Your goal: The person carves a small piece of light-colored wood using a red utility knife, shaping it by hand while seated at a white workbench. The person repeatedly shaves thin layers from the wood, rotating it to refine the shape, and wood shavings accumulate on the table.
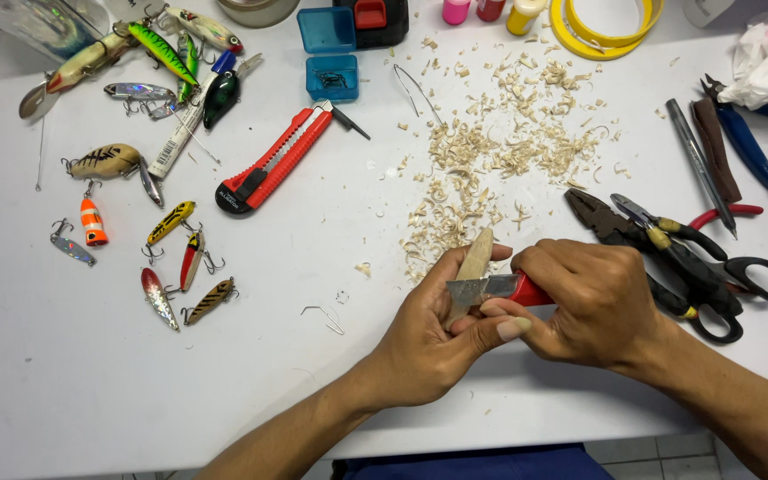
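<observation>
Low in the centre of the frame, the left hand (424,342) has its grip closed around a small pale wooden blank (476,258), which stands nearly upright with its rounded tip poking above the fingers. The right hand (597,302) has its grip wrapped tight on a red-handled knife (526,289), the blade (477,289) lying flat against the lower part of the wood. The left thumb (504,329) sits just under the blade, touching or nearly touching its edge.

That thumb looks like the weak point: if the blade jumps through the grain, it would likely run straight into it. A blank this slim could also twist in the fingers or split under a hard push.

Just above the hands a heap of wood shavings (500,151) spreads over the white tabletop (91,391). To the right lie black pliers (620,231) and scissors (748,284), close by the right wrist. A second red utility knife (273,164) lies upper left of centre, and painted fishing lures (171,222) with bare hooks are scattered across the left of the frame, well apart from both hands
</observation>
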